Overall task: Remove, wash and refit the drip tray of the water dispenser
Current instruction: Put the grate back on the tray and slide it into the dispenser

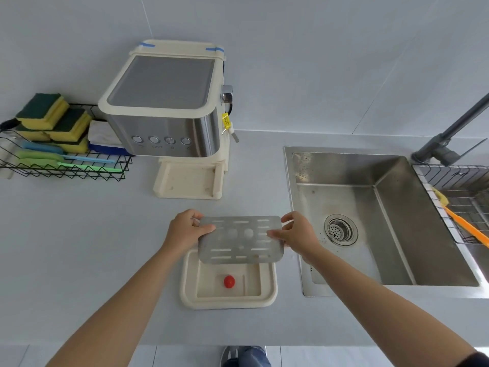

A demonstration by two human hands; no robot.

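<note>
A cream and steel water dispenser (169, 107) stands at the back of the counter, its base recess (189, 178) without a tray. The cream drip tray (188, 295) lies on the counter in front of me, with a red float (229, 281) inside it. Above the tray I hold the slotted metal grate (239, 241), lifted and tilted off the tray. My left hand (186, 230) grips the grate's left end and my right hand (295, 233) grips its right end.
A steel sink (370, 207) with a drain strainer (340, 229) lies to the right, a grey faucet (447, 144) behind it. A wire rack with an orange brush (465, 226) spans the sink's right side. A black wire basket (66, 165) of sponges and cloths stands at left.
</note>
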